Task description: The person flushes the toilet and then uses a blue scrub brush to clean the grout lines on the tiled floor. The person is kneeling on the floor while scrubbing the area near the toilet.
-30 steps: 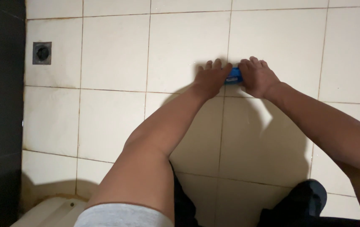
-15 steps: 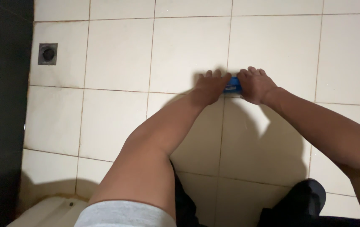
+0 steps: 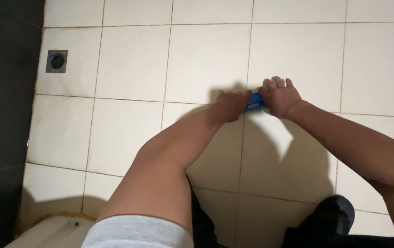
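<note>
A small blue object (image 3: 255, 102) is pressed against the white tiled floor (image 3: 206, 59), near a grout line. My left hand (image 3: 230, 104) grips its left end with the fingers curled down. My right hand (image 3: 279, 95) closes over its right end, knuckles up. Both arms reach forward and down from the bottom of the view. Most of the blue object is hidden under the fingers, so its kind cannot be told.
A square floor drain (image 3: 56, 61) sits at the far left by a dark wall strip (image 3: 1, 105). A white porcelain edge (image 3: 50, 232) shows at the bottom left. My dark shoe (image 3: 332, 218) rests at the bottom right.
Both hands with the blue object have shifted slightly lower and to the right in the view. The grip looks the same.
</note>
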